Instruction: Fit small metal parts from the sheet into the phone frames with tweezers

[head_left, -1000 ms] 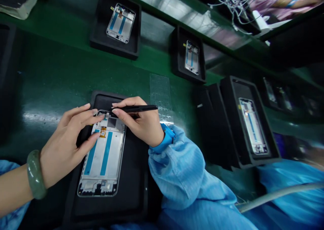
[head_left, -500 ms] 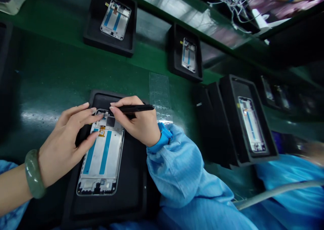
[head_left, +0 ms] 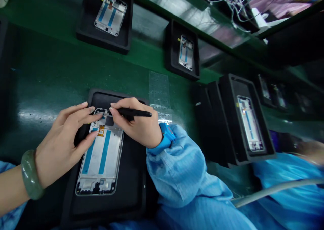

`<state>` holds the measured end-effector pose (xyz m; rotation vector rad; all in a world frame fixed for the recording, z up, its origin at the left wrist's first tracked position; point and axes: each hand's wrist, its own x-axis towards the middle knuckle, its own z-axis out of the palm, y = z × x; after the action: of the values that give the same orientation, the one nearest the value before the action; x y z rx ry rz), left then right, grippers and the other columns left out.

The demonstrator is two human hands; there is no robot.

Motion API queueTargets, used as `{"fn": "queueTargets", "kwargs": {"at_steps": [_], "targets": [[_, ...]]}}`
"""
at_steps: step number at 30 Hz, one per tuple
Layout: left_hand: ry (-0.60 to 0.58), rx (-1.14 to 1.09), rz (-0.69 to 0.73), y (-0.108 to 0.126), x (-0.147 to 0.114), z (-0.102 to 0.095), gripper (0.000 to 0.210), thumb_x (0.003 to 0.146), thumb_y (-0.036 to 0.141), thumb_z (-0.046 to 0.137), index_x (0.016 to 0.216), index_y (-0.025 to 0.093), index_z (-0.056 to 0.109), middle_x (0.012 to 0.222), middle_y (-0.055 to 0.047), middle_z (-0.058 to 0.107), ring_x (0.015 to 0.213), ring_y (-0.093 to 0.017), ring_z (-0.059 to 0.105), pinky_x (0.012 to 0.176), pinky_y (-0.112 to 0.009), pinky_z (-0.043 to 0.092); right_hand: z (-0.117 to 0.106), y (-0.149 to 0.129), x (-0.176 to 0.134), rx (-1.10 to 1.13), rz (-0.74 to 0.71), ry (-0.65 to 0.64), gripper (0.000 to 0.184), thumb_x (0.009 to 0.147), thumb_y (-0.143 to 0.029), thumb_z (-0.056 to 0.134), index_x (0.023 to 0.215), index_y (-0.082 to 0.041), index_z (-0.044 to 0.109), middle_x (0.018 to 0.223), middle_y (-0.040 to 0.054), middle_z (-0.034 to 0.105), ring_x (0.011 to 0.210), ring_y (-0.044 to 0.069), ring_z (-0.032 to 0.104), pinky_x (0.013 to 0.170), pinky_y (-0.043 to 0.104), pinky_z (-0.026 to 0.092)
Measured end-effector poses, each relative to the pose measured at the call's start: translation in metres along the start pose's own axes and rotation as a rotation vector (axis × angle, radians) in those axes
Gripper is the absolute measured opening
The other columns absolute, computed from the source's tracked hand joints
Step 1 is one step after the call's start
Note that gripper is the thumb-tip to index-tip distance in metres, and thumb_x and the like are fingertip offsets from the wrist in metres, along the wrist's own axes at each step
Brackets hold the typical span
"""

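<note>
An opened phone frame, silver inside with two blue adhesive strips, lies in a black tray in front of me. My left hand rests over its upper left part with fingers outstretched, the thumb close to a small orange flex cable. In my right hand a slim black pen-shaped tool is pinched between thumb and fingers. Its working end is hidden behind the fingertips, at the top edge of the phone frame.
Two more black trays with phone frames, one left and one right, sit on the green surface beyond. A clear plastic strip lies nearby. At right stand stacked black trays, a grey hose and another person's blue sleeve.
The black tool's rear end has tipped slightly downward in my right hand. My left hand stays in place on the phone frame. The far trays appear shifted a little left and up.
</note>
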<state>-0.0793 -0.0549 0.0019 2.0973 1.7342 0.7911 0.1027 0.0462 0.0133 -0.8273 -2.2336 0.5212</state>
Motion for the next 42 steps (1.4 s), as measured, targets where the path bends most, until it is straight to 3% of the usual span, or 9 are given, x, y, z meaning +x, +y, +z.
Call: {"fn": "queueTargets", "kwargs": {"at_steps": [8, 17, 26, 29, 32, 35, 37, 39, 42], "targets": [[0.006, 0.03, 0.015, -0.001, 0.0, 0.001, 0.038, 0.091, 0.029, 0.051, 0.126, 0.016, 0.045, 0.113, -0.008, 0.066, 0.131, -0.025, 0.042, 0.105, -0.044, 0.041, 0.001, -0.005, 0.0, -0.108, -0.135, -0.086, 0.006, 0.091, -0.02, 0.052, 0.089, -0.022, 0.057, 0.085, 0.0022, 0.07, 0.082, 0.015, 0.068, 0.075, 0.025, 0.054], [0.023, 0.049, 0.025, -0.003, -0.001, 0.003, 0.036, 0.091, 0.03, 0.05, 0.125, 0.017, 0.05, 0.12, -0.008, 0.063, 0.128, -0.026, 0.045, 0.106, -0.048, 0.04, 0.0, 0.007, 0.001, 0.189, 0.195, -0.028, 0.013, 0.087, -0.031, 0.062, 0.087, -0.019, 0.059, 0.085, -0.0008, 0.067, 0.061, 0.007, 0.062, 0.055, 0.019, 0.05], [0.027, 0.033, 0.027, -0.008, -0.001, 0.005, 0.035, 0.091, 0.03, 0.051, 0.125, 0.021, 0.046, 0.119, -0.005, 0.064, 0.128, -0.024, 0.044, 0.109, -0.051, 0.036, -0.02, 0.015, 0.004, 0.032, 0.097, 0.102, 0.017, 0.097, -0.027, 0.044, 0.09, -0.019, 0.058, 0.092, 0.0047, 0.068, 0.086, 0.015, 0.066, 0.077, 0.029, 0.053], [0.048, 0.014, 0.064, -0.012, -0.003, 0.009, 0.035, 0.091, 0.028, 0.051, 0.125, 0.023, 0.045, 0.121, -0.005, 0.063, 0.129, -0.024, 0.044, 0.11, -0.053, 0.035, -0.033, 0.025, 0.008, -0.292, 0.08, -0.101, 0.02, 0.096, -0.025, 0.044, 0.103, -0.017, 0.06, 0.111, 0.0105, 0.066, 0.104, 0.024, 0.059, 0.087, 0.038, 0.05], [0.048, 0.02, 0.053, -0.003, -0.009, 0.009, 0.037, 0.092, 0.03, 0.049, 0.128, 0.023, 0.043, 0.125, -0.006, 0.061, 0.129, -0.025, 0.045, 0.11, -0.054, 0.036, -0.036, 0.033, 0.01, -0.486, 0.132, -0.417, 0.025, 0.093, -0.033, 0.051, 0.11, -0.017, 0.062, 0.109, 0.0107, 0.066, 0.101, 0.026, 0.057, 0.081, 0.038, 0.05], [0.064, 0.067, 0.047, 0.009, -0.006, -0.013, 0.051, 0.093, 0.036, 0.046, 0.14, 0.019, 0.034, 0.14, -0.01, 0.049, 0.133, -0.024, 0.043, 0.112, -0.049, 0.036, -0.042, 0.04, 0.016, -0.528, 0.125, -0.6, 0.021, 0.093, -0.026, 0.053, 0.108, -0.016, 0.064, 0.104, 0.0098, 0.066, 0.101, 0.024, 0.058, 0.079, 0.033, 0.049], [0.124, 0.172, 0.071, 0.002, 0.014, -0.045, 0.057, 0.092, 0.042, 0.046, 0.142, 0.017, 0.033, 0.144, -0.01, 0.045, 0.135, -0.025, 0.041, 0.115, -0.048, 0.032, -0.052, 0.045, 0.023, -0.53, 0.117, -0.637, 0.021, 0.092, -0.022, 0.053, 0.109, -0.016, 0.063, 0.106, 0.0096, 0.066, 0.102, 0.023, 0.059, 0.08, 0.031, 0.048], [0.234, 0.299, 0.059, -0.026, 0.051, -0.087, 0.067, 0.087, 0.055, 0.047, 0.137, 0.011, 0.041, 0.137, -0.013, 0.051, 0.13, -0.03, 0.046, 0.111, -0.053, 0.034, -0.066, 0.055, 0.033, -0.523, 0.149, -0.606, 0.02, 0.092, -0.023, 0.052, 0.107, -0.016, 0.063, 0.106, 0.0096, 0.067, 0.1, 0.022, 0.061, 0.08, 0.03, 0.046], [0.23, 0.474, -0.232, -0.1, 0.118, -0.146, 0.095, 0.073, 0.063, 0.063, 0.139, 0.002, 0.034, 0.128, -0.017, 0.056, 0.12, -0.039, 0.054, 0.096, -0.064, 0.042, -0.087, 0.075, 0.049, -0.507, 0.252, -0.501, 0.021, 0.094, -0.031, 0.049, 0.097, -0.016, 0.064, 0.096, 0.0093, 0.069, 0.09, 0.022, 0.064, 0.075, 0.029, 0.044]]}}
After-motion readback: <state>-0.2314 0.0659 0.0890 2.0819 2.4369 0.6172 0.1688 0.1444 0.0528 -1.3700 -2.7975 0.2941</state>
